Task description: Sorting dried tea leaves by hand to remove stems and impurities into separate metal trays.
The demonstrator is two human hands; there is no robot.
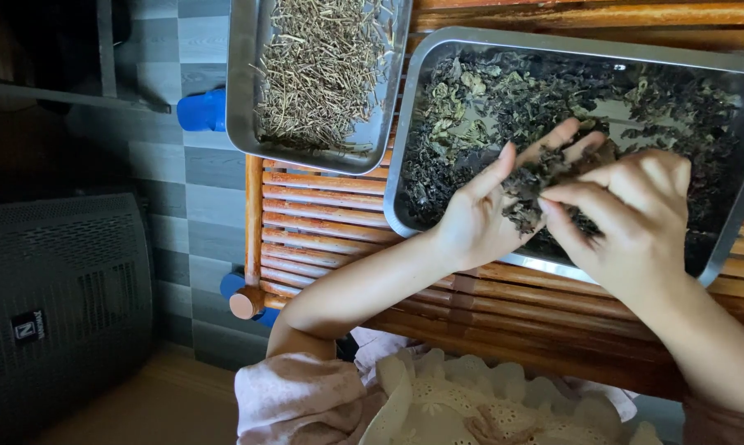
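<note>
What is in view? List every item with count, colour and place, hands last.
dark dried leaves: a heap, dark green to black, in the right tray and between both hands
right tray: one, silver metal, upper right on the slatted table
dried twigs: a heap, pale brown, in the left tray
left tray: one, silver metal, upper centre
slatted table: one, reddish wood, under both trays
perforated box: one, dark grey, lower left on the floor
tiled floor: grey checks, left of the table
left hand: one, cupping a clump of leaves
right hand: one, pinching leaves from that clump
</note>
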